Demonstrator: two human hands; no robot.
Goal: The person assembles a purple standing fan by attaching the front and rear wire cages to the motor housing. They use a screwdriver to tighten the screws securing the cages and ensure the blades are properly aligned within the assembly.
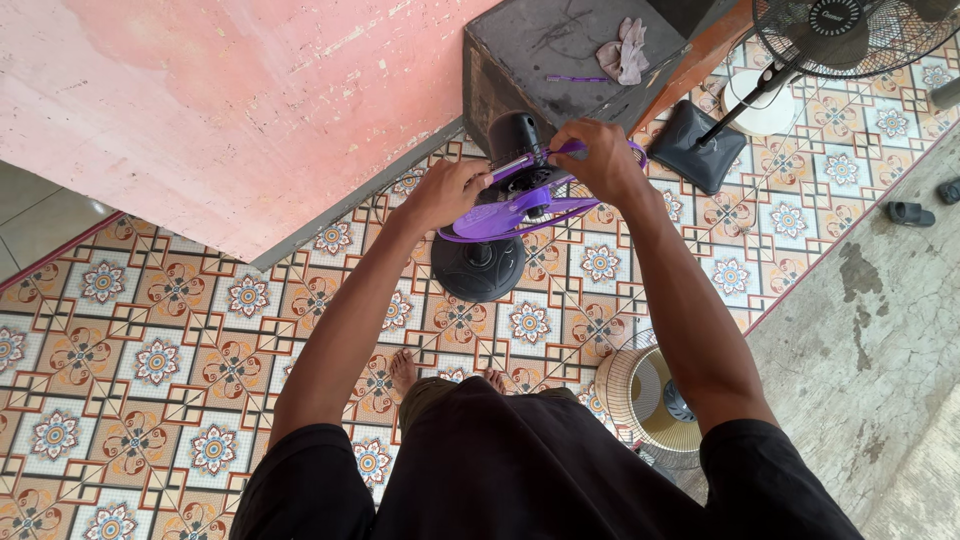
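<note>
Two fans (500, 215) (840, 40), one cloth (624, 50), two sandals (910, 213) (950, 190)

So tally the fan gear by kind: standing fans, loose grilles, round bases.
Standing fans: 2, the purple fan under the left hand and right hand, and the black fan
Loose grilles: 1, the wire grille on the floor
Round bases: 1, the black base
Total: 4

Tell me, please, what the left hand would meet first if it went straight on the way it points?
Probably the fan's black motor housing; the left hand points up-right toward it, though depth is unclear.
</note>
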